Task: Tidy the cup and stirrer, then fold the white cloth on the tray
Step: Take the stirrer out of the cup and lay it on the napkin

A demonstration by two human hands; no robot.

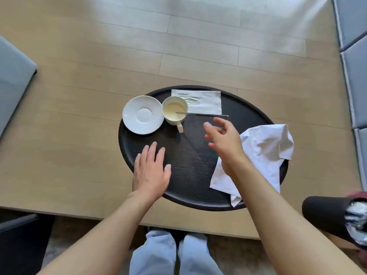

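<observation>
A round black tray [190,155] lies on the wooden table. At its far left sits an empty white saucer [142,114], and beside it a cream cup [174,110] with pale dregs, handle toward me. A metal stirrer [206,115] leans in the cup, its handle pointing right. A crumpled white cloth [264,153] lies on the tray's right side, over the rim. My left hand [152,171] rests flat and open on the tray's near left. My right hand [223,135] hovers open just short of the stirrer's handle, holding nothing.
A flat white paper napkin [206,102] lies at the tray's far edge behind the cup. Grey seat cushions [14,80] flank the table left and right. A dark cylindrical object [335,215] sits at the near right. My knees show below the table edge.
</observation>
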